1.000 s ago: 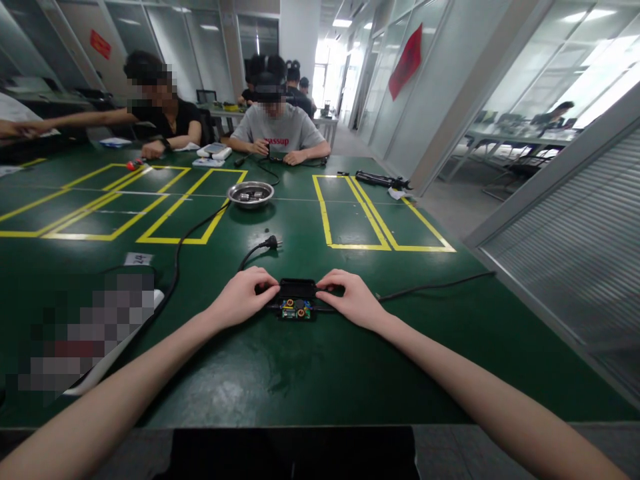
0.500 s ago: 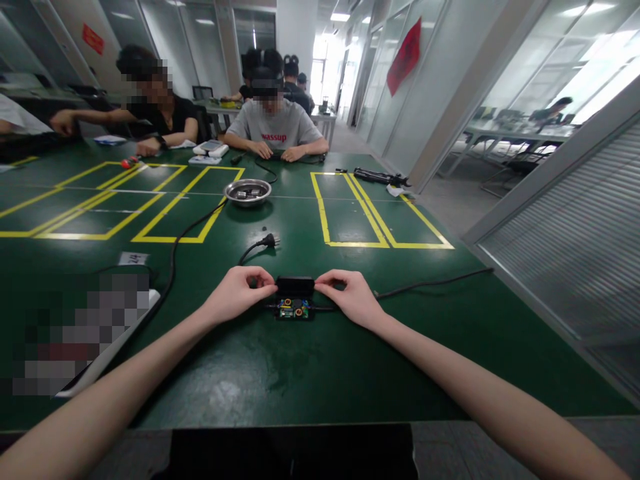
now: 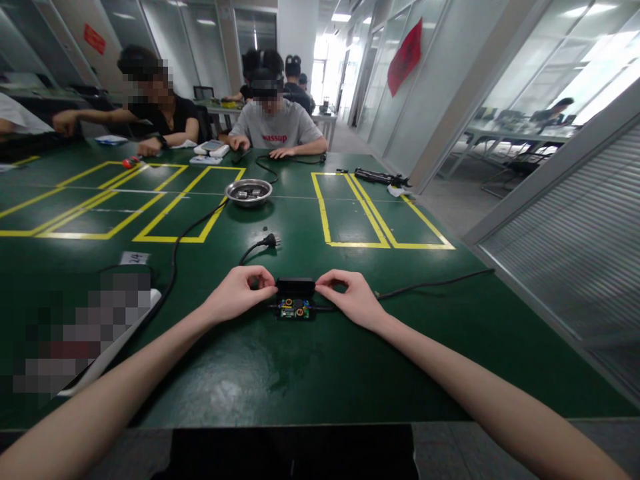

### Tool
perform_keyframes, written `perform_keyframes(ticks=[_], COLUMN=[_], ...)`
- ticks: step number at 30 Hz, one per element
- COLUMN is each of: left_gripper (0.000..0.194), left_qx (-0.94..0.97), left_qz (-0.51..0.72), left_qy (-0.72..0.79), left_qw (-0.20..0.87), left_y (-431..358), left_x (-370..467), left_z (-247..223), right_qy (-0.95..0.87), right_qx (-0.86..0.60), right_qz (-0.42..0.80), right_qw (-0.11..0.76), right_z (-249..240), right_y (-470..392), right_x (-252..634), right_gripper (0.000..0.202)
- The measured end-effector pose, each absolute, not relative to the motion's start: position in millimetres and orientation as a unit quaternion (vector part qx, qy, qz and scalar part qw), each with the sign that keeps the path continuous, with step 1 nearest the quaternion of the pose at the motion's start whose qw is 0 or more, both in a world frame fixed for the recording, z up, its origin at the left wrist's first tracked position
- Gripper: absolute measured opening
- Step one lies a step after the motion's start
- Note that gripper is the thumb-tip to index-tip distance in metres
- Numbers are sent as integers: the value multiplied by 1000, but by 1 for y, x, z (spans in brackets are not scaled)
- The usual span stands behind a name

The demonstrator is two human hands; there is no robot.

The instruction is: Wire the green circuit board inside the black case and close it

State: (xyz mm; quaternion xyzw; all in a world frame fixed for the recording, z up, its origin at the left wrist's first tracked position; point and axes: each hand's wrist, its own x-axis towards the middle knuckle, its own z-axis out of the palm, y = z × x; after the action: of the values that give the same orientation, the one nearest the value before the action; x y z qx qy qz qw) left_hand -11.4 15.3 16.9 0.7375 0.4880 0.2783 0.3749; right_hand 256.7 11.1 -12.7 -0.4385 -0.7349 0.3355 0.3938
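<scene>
A black cover [image 3: 295, 287] stands tilted up behind a small circuit board [image 3: 295, 308] that lies in a black case on the green table. My left hand [image 3: 243, 292] pinches the cover's left end between thumb and fingertips. At its right end, my right hand [image 3: 349, 295] pinches it the same way. Black cables leave both sides of the case. Behind my left hand lies a black power plug [image 3: 271, 241] with its prongs pointing right.
A metal bowl [image 3: 249, 192] with small metal parts sits beyond the plug. Yellow tape outlines mark the green table [image 3: 240, 387]. A black tool [image 3: 381, 177] lies at the back right. Across the table a person in a grey shirt [image 3: 280, 125] sits working.
My hands and the cover look unmoved. Across the table, the person in the grey shirt has moved a hand to the left, toward a dark object.
</scene>
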Motion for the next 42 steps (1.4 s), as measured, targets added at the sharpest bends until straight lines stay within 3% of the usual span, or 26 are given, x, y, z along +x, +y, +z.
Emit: perform_keyframes(ticks=[6, 14, 29, 39, 42], left_gripper=[17, 19, 16, 19, 13], left_qx=[744, 756, 783, 794, 817], left_qz=[269, 245, 200, 163, 173], left_qy=[475, 471, 447, 428, 421], left_qw=[386, 384, 383, 399, 354], left_y=[12, 10, 9, 14, 13], left_x=[-10, -10, -13, -18, -16], left_z=[20, 23, 24, 25, 20], right_qy=[-750, -785, -866, -810, -811], right_qx=[-401, -335, -245, -377, -404], right_qz=[350, 343, 258, 324, 318], right_qw=[393, 392, 351, 311, 279], right_z=[-7, -8, -8, -9, -7], right_y=[5, 2, 3, 3, 4], right_x=[256, 260, 266, 260, 258], right_gripper=[18, 25, 20, 23, 33])
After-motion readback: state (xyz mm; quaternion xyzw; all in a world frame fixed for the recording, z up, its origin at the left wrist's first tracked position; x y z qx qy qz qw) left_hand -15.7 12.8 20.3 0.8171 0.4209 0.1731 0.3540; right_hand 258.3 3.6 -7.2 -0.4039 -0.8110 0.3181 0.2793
